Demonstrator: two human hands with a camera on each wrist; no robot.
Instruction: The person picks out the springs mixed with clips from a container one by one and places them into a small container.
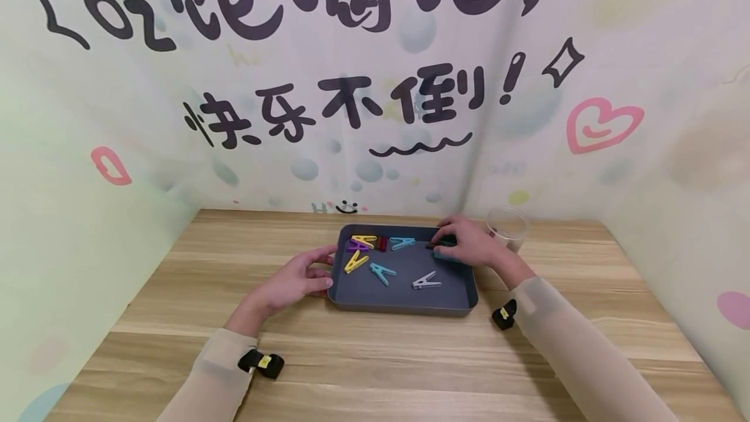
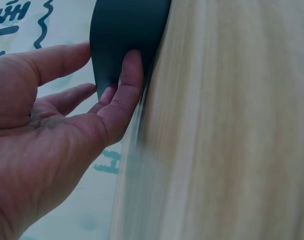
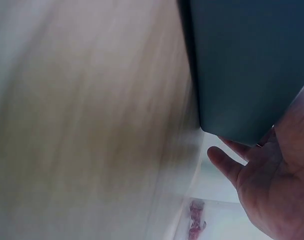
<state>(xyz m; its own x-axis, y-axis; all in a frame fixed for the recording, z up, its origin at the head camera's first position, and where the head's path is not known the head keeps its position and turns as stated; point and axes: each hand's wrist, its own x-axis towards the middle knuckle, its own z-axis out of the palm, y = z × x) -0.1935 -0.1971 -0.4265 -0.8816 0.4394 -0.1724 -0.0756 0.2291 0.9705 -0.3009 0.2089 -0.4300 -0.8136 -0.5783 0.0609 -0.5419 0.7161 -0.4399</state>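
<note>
A dark grey tray (image 1: 404,298) lies on the table with colored clothespins inside. My left hand (image 1: 299,282) touches its left wall with loosely bent fingers; in the left wrist view, fingertips (image 2: 133,62) rest against that outer wall. My right hand (image 1: 469,243) reaches over the back right corner. Its thumb and finger pinch a small dark toothed clip (image 1: 430,246), mostly hidden by the hand. A teal piece (image 1: 446,253) shows just under them. In the right wrist view, the tray's side (image 3: 247,70) covers part of the right hand (image 3: 272,180).
Yellow clothespins (image 1: 355,262), a purple one (image 1: 357,247), blue ones (image 1: 383,272) and a white one (image 1: 426,281) lie in the tray beside a dark red clip (image 1: 381,243). Behind the right wrist stands a clear cup (image 1: 508,221); red pieces (image 3: 196,220) show inside it.
</note>
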